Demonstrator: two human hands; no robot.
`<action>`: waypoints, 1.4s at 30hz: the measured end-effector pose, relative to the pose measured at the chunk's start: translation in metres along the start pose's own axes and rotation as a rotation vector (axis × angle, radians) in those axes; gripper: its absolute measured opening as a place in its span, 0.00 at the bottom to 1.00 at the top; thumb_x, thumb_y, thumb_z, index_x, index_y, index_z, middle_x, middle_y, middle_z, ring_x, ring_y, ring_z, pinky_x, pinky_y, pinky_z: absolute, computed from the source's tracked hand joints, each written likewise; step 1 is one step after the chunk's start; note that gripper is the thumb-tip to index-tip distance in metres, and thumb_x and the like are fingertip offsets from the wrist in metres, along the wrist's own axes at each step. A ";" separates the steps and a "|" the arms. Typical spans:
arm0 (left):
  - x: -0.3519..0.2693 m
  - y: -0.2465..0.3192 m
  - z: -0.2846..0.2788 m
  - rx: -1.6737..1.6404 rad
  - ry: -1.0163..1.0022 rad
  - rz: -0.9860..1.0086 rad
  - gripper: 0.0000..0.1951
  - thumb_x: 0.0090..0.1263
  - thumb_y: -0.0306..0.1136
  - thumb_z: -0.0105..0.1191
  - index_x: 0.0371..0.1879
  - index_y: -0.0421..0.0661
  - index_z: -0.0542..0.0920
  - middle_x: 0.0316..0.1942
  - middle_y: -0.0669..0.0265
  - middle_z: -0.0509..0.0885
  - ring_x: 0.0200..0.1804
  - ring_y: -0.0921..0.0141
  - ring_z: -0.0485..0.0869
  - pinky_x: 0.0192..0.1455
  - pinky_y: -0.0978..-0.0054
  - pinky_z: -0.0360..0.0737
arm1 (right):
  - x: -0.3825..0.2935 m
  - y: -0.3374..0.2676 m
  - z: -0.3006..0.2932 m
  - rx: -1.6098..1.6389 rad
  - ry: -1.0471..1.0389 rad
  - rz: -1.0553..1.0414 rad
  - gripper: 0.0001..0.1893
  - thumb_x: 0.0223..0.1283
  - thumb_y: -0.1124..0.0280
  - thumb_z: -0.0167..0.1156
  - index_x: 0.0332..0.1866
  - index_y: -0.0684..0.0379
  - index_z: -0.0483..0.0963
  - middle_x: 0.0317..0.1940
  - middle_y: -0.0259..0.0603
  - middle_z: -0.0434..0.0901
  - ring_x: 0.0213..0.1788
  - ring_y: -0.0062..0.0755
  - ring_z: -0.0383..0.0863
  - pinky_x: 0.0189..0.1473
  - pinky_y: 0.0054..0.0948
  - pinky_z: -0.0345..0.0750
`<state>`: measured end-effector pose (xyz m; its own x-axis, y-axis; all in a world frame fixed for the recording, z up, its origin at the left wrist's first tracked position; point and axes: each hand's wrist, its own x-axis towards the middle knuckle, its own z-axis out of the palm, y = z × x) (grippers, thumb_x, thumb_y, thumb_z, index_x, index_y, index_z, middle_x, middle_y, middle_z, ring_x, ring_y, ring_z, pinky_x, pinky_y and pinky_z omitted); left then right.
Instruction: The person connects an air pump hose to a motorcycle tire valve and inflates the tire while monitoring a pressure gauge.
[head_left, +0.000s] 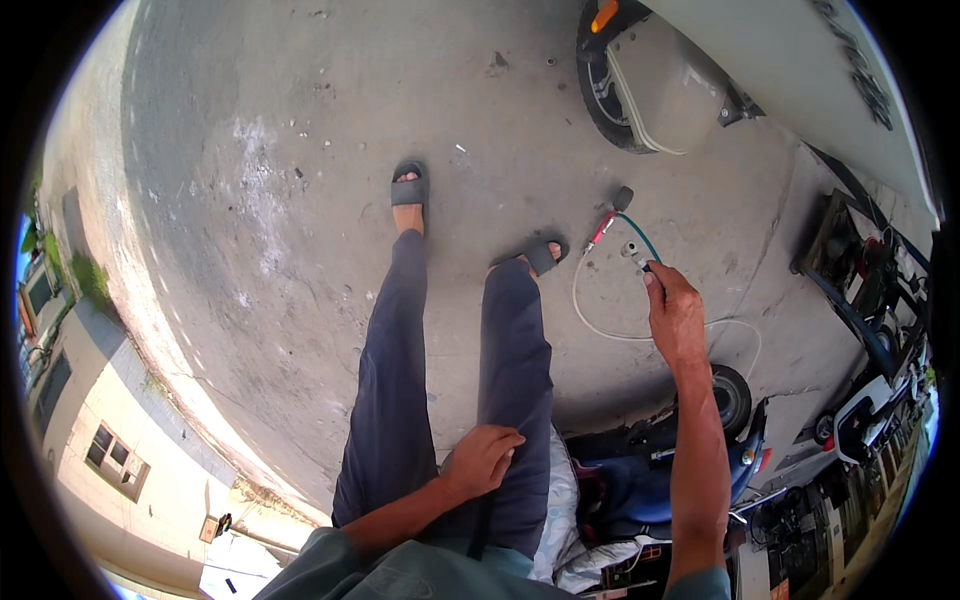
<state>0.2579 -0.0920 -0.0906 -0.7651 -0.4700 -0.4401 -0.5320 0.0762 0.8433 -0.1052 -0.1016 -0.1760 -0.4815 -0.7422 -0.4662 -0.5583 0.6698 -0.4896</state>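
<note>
My right hand (675, 304) grips a small tool with a rounded metal head (631, 249), most of its handle hidden in my fist. A teal hose (640, 235) runs from a tyre inflator with a red body (602, 227) to behind my fingers; whether it joins the held tool is hidden. The inflator has a dark round end (622, 197). From its metal fitting a clear hose (592, 326) loops behind my right hand. My left hand (484, 461) is loosely curled in front of my thigh; its palm is hidden.
A vehicle's wheel (600, 97) and pale body panel (795, 60) stand ahead on the right. Close on my right is a blue scooter (637, 487) beside a silvery cover (559, 510). A dark metal frame (840, 292) stands farther right. Concrete ground (465, 90) lies under my feet.
</note>
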 end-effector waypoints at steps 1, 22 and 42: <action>-0.019 0.010 -0.002 -0.054 0.048 -0.075 0.17 0.65 0.22 0.59 0.54 0.42 0.79 0.51 0.56 0.84 0.51 0.55 0.83 0.55 0.57 0.79 | 0.007 -0.001 0.007 -0.009 0.015 -0.020 0.10 0.71 0.70 0.59 0.52 0.60 0.81 0.40 0.50 0.83 0.41 0.57 0.84 0.43 0.46 0.79; 0.398 -0.173 -0.155 0.919 -0.389 0.421 0.16 0.69 0.30 0.61 0.54 0.44 0.78 0.50 0.62 0.83 0.50 0.63 0.84 0.55 0.66 0.82 | 0.178 0.115 0.154 -0.239 0.546 -0.095 0.09 0.65 0.66 0.67 0.47 0.54 0.79 0.35 0.38 0.83 0.36 0.45 0.83 0.37 0.39 0.77; 0.582 -0.224 -0.077 0.624 -0.421 0.591 0.28 0.76 0.36 0.56 0.72 0.40 0.67 0.69 0.51 0.74 0.69 0.52 0.75 0.70 0.57 0.74 | 0.239 0.129 0.241 -0.155 0.528 -0.451 0.11 0.58 0.72 0.70 0.45 0.56 0.78 0.31 0.42 0.79 0.34 0.46 0.82 0.36 0.41 0.78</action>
<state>-0.0404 -0.4501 -0.5120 -0.9748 0.1404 -0.1732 -0.0222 0.7118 0.7020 -0.1302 -0.1868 -0.5283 -0.4218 -0.8853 0.1958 -0.8510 0.3121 -0.4224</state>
